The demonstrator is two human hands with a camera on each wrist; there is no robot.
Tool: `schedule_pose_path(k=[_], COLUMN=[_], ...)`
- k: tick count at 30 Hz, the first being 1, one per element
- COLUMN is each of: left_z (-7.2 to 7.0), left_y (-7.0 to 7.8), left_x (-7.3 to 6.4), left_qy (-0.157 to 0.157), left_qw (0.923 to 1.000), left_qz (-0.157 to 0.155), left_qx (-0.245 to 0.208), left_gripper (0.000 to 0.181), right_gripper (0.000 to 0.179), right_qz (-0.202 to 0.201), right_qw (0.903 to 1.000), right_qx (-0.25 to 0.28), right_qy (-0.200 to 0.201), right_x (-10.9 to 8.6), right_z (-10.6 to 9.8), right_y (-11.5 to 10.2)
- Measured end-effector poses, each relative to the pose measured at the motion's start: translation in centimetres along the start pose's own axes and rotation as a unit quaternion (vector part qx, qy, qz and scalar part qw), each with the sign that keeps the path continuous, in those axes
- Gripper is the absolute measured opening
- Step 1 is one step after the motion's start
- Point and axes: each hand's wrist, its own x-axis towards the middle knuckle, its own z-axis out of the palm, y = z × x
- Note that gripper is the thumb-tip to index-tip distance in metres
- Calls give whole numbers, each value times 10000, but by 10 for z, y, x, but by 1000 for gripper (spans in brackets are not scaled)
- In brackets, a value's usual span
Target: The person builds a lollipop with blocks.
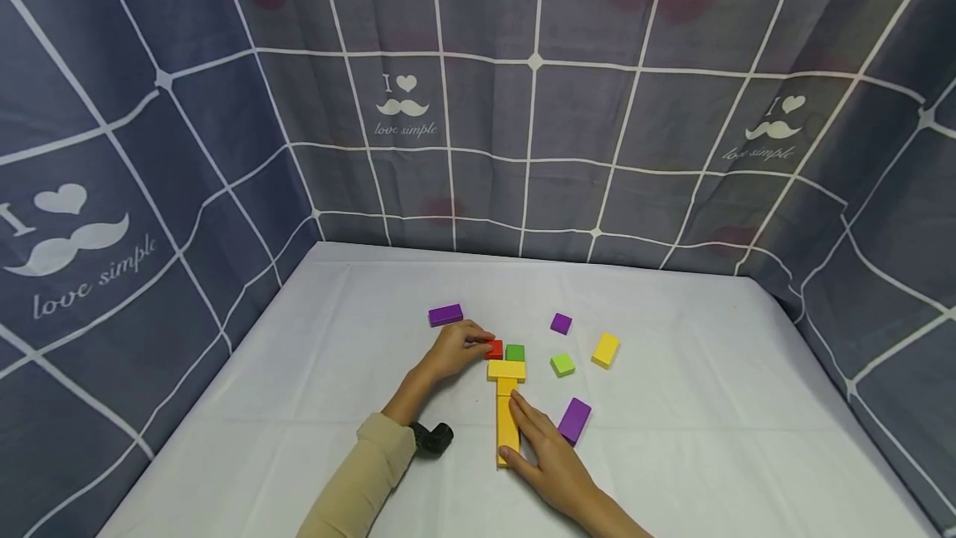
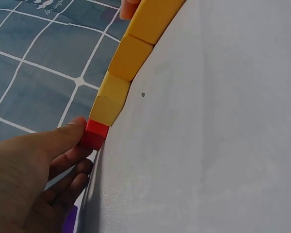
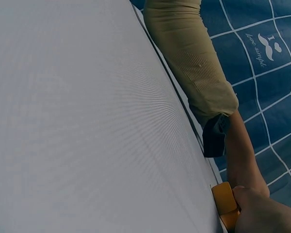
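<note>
A red block [image 1: 494,350] is pinched between thumb and fingers of the left hand [image 1: 453,347] and held against the far side of a crosswise yellow block [image 1: 506,370], with a green block [image 1: 515,353] set just to its right. The right hand [image 1: 551,462] is laid along the yellow stem [image 1: 505,426] on the near side — its fingers nearly straight, touching rather than clasping. On the white cloth [image 1: 709,422] are spread a purple block [image 1: 446,315] near the left hand, a second purple block [image 1: 574,421] beside the right, and — farther off — a purple cube [image 1: 561,323], light green piece [image 1: 563,365] and yellow piece [image 1: 606,350].
</note>
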Motion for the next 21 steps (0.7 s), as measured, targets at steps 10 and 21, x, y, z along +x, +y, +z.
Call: schedule_pose_path(k=[10,21], left_z=[3,3], left_y=[4,3], left_x=[0,-1], left_qy=[-94,-98], left_qw=[9999,9993], left_qz=[32,347], left_qx=[-27,12], left_gripper=[23,23], right_gripper=[68,68], right_qz=[-32,11], right_qw=[10000,10000], right_qx=[35,-15], right_qy=[38,3], right_x=[0,0], right_z=[0,0], right_y=[2,1])
